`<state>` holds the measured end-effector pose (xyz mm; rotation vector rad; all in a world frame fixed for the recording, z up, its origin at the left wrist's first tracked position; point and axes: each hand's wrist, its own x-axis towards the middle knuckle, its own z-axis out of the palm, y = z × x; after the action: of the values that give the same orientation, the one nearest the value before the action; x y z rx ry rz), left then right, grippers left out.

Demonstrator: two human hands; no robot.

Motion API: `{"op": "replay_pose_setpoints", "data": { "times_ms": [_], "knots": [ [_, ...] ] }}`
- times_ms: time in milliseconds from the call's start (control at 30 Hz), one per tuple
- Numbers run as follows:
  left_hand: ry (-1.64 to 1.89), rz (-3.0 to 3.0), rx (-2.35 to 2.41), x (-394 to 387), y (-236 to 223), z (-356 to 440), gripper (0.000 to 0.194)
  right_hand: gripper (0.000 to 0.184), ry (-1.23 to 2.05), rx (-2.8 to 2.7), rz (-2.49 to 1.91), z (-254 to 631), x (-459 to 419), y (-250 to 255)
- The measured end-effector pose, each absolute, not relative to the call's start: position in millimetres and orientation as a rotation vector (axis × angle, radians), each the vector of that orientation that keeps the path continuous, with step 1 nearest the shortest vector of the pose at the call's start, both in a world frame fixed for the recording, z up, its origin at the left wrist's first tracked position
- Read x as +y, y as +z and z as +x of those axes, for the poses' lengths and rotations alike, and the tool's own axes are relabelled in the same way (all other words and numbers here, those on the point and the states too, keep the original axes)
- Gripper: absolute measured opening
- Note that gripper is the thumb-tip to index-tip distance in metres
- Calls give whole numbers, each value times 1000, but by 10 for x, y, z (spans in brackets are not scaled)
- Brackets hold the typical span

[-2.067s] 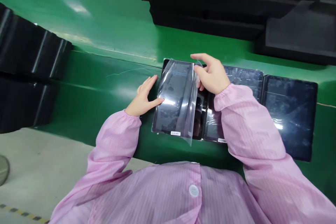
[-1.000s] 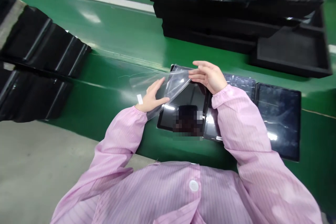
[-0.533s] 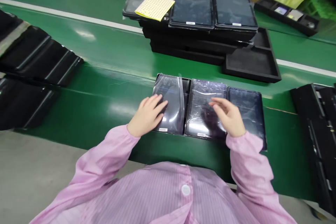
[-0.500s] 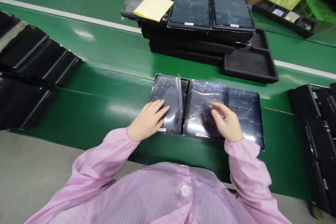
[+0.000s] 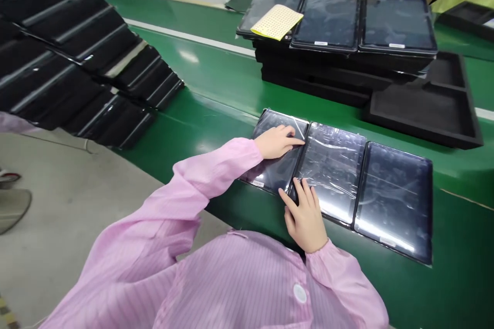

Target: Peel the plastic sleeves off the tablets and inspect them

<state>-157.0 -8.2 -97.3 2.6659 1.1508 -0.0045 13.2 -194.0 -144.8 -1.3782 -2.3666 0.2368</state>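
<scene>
"In the head view, where is my left hand (image 5: pixel 275 142)?"
"Palm down over the upper part of the left tablet (image 5: pixel 278 170), index finger reaching its right edge. It's partly open, other fingers a little bent, gripping nothing."

"And my right hand (image 5: pixel 306 218)?"
"Open, fingers spread at the seam between the lower corners of the left tablet and the middle tablet (image 5: pixel 335 169). I see no grip there; exactly which fingertips touch, I can't tell."

"How do the tablets lie?"
"Flat in a row on the green workbench (image 5: pixel 219 131), the right tablet (image 5: pixel 394 200) beside the middle one. Wrinkled clear film covers the middle screen."

"Beyond them?"
"Black trays (image 5: pixel 316 74) stacked up, three more tablets (image 5: pixel 330 20) on top, and a yellow dotted sheet (image 5: pixel 277 22) lying over the leftmost of those."
</scene>
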Motion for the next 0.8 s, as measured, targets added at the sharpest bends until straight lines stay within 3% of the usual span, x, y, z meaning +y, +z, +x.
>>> {"op": "replay_pose_setpoints", "data": {
  "times_ms": [233, 433, 800],
  "knots": [
    [139, 2623, 1257, 64, -1104, -1344, 51, 49, 171, -2331, -1341, 140, -1935, -1475],
    [226, 2556, 1238, 14, -1151, -1648, 52, 49, 113, -2344, -1285, 157, -1910, -1441],
    [308, 2548, 1507, -966, -1219, -2522, 45, 46, 273, -2302, -1244, 241, -1932, -1442]
  ]
}}
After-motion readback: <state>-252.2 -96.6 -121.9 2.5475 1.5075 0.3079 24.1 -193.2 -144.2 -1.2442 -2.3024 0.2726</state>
